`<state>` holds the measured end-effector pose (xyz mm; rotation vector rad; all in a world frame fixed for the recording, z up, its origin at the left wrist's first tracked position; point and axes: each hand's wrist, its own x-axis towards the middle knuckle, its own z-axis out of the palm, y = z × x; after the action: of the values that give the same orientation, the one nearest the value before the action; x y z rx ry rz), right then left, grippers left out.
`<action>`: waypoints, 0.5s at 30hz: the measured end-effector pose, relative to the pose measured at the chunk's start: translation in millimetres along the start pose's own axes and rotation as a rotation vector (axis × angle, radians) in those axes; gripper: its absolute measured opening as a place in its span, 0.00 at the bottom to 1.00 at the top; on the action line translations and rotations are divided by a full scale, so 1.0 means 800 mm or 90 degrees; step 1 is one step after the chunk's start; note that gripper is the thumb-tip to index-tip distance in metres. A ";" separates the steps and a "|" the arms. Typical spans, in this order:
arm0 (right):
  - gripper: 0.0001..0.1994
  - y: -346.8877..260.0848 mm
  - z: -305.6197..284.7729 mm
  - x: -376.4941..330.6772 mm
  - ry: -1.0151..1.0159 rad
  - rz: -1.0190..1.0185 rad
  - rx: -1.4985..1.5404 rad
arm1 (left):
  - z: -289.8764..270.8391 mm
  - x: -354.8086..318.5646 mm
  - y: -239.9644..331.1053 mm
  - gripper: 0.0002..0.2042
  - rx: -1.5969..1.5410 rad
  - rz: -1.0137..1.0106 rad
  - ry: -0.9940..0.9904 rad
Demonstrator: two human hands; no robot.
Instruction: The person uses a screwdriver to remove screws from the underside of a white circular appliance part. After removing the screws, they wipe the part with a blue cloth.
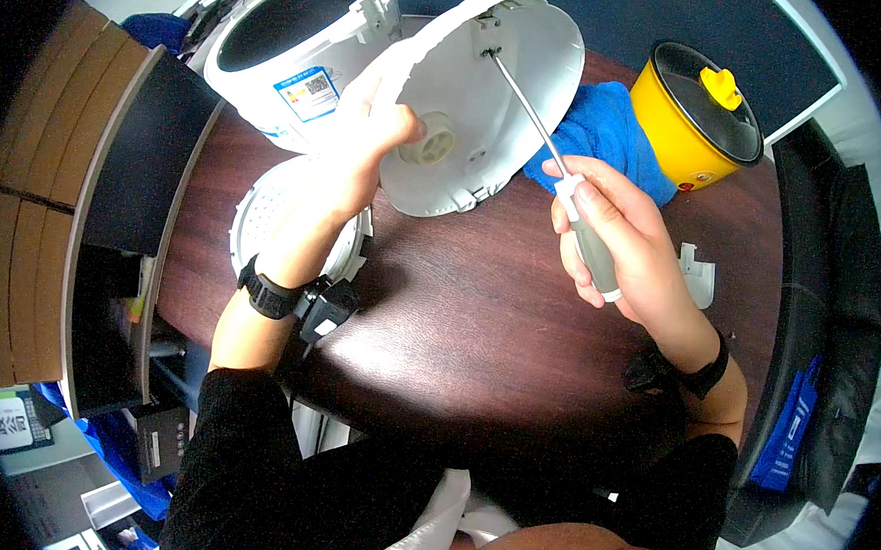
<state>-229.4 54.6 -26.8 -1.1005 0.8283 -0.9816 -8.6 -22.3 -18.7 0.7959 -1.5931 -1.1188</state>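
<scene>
My left hand [357, 161] grips the left edge of a white, dome-shaped plastic cover [512, 144], tilted up so its hollow inner side faces me. In my right hand [632, 230] is a screwdriver [590, 243] with a grey-and-white handle, fingers closed around it. Its metal shaft slants up and left, the tip at a small bracket [487, 38] inside the top of the cover. Behind my left hand stands a white appliance body [255, 101], open at the top, resembling a rice cooker. A round white perforated part [257, 206] lies partly hidden under my left forearm.
A yellow bucket [667, 133] with a black lid stands at the back right, beside a crumpled blue cloth [608, 129]. On the brown table [459, 296], a small white plastic piece [697, 277] lies right of my right hand. Shelves [118, 149] and cardboard boxes [45, 125] border the left.
</scene>
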 end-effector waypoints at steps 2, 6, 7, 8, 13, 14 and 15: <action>0.15 -0.001 0.003 -0.002 0.000 0.005 -0.001 | -0.003 0.000 -0.003 0.26 -0.012 -0.028 -0.003; 0.16 0.002 0.003 -0.001 -0.011 0.006 -0.022 | -0.005 0.000 -0.002 0.26 -0.007 -0.034 -0.020; 0.16 0.004 0.002 -0.001 -0.013 0.001 -0.020 | -0.006 0.000 -0.002 0.26 -0.004 -0.035 -0.019; 0.16 0.004 0.002 0.000 -0.015 -0.004 -0.019 | -0.006 0.000 -0.003 0.26 -0.001 -0.036 -0.019; 0.14 0.003 0.004 -0.002 0.006 -0.013 0.000 | -0.009 0.001 -0.007 0.26 0.007 -0.035 -0.021; 0.14 0.004 0.004 -0.002 0.008 -0.018 0.002 | -0.009 0.002 -0.007 0.26 0.006 -0.035 -0.019; 0.14 0.004 0.003 -0.002 0.009 -0.011 0.003 | -0.009 0.002 -0.007 0.26 0.004 -0.035 -0.017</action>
<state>-226.6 57.2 -29.4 -1.0994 0.8283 -1.0071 -2.6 -27.7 -22.9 0.8358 -1.6062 -1.1692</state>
